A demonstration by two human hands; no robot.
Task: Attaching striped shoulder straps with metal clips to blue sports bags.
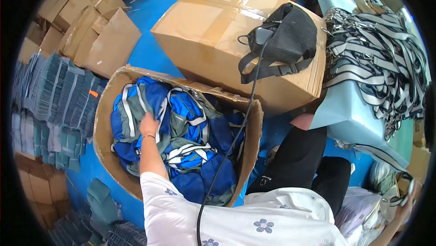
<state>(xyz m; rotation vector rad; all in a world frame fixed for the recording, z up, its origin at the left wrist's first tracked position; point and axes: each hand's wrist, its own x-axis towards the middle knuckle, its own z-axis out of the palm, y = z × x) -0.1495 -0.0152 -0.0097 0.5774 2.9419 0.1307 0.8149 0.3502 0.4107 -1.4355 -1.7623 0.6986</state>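
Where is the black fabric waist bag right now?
In the head view, the black fabric waist bag lies upper right of centre, on a large taped brown cardboard box, left of the grey-and-black webbing straps.

the left forearm [152,156] reaches straight out in front of the body, bare to above the elbow, its wrist nearly in line. the left hand [148,125] is palm down, fingers bent (their tips are hard to make out). the right forearm [389,232] stretches far to the right side, and the right hand [404,201], fingers indistinct, is well apart from the left.
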